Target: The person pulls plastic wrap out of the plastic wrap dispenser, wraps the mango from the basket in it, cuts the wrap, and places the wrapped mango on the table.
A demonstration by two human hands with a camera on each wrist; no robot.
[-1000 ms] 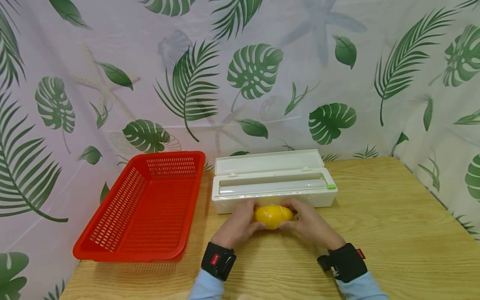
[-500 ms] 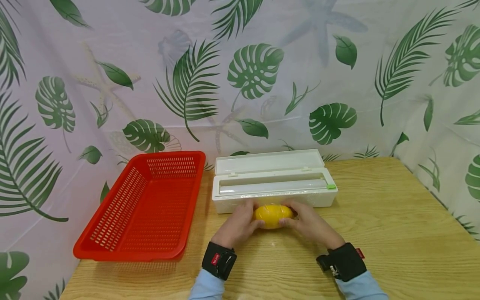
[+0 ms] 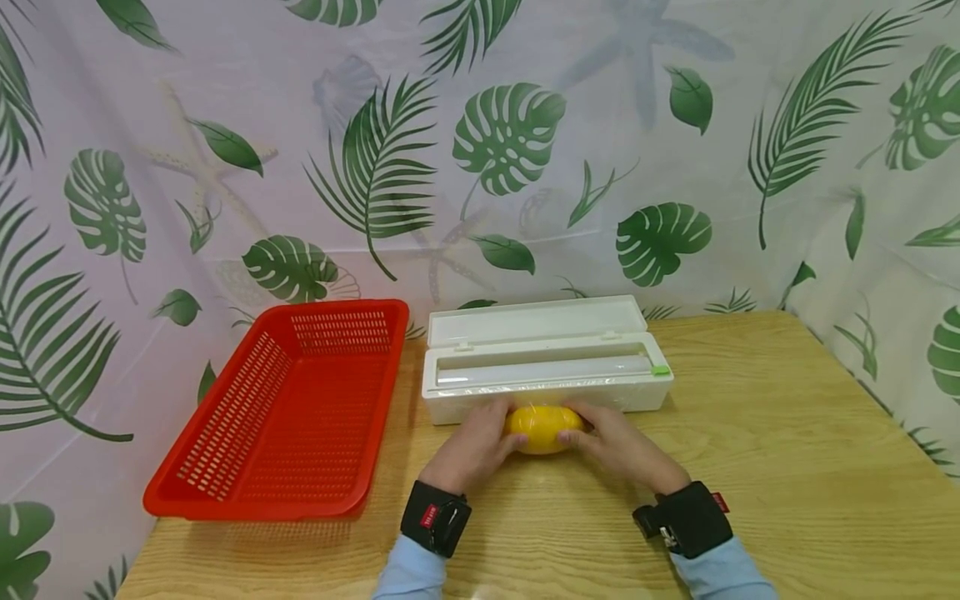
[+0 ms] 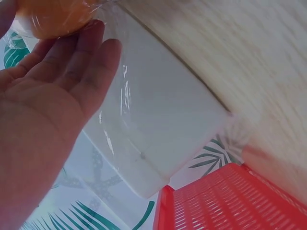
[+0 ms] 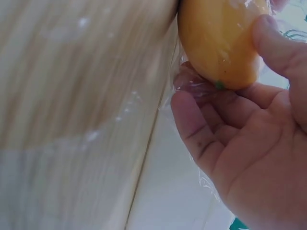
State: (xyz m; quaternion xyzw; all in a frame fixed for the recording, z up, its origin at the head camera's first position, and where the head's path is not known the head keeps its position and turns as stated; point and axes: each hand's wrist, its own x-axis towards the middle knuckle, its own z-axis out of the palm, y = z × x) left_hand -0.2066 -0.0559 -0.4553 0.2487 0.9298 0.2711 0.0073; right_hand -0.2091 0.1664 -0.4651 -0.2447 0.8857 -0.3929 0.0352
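Note:
Between both hands is a yellow oval fruit (image 3: 543, 429) with a small green spot at one end, right in front of the white cling film box (image 3: 555, 401). Clear cling film (image 5: 192, 88) clings around it, creased and shiny. My left hand (image 3: 471, 447) grips its left end, thumb on the near side and the other fingers behind. On its right end, my right hand (image 3: 624, 446) holds it the same way, thumb in front. In the left wrist view, film stretches over the box's front. The fruit's far side is hidden in the head view.
The box's lid (image 3: 536, 321) is raised, showing a film roll (image 3: 547, 369) inside and a green slider (image 3: 659, 370) at the right end. A red plastic basket (image 3: 367, 417) stands on the wooden table (image 3: 750, 433) at left. A leaf-patterned curtain (image 3: 570, 208) hangs behind.
The fruit has turned slightly between my hands, and both thumbs have shifted a little up its near side. Box and basket stay put; the head view has shifted slightly.

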